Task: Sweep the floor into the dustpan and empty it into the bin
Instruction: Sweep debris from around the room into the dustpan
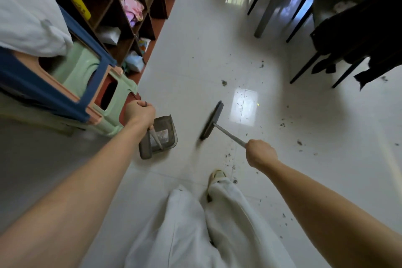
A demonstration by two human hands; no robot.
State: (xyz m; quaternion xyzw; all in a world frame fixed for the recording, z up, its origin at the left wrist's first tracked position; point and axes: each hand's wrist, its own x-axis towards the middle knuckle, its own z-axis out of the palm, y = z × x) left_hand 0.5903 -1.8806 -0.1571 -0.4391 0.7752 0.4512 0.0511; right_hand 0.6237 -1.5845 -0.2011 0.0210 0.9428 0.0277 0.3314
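Your left hand [140, 113] is stretched out in front of you, fingers wrapped tight around the long handle of the dustpan [159, 137]. The dustpan is grey and sits on the white floor [195, 61], just beside the stacked plastic stools [87, 93]. It has some dust inside. Your right hand [261, 154] is a fist around the thin grey stick of the broom [212, 121]. The dark broom head is down by the floor, near the dustpan. Bits of dirt [224, 82] lie scattered on the tiles.
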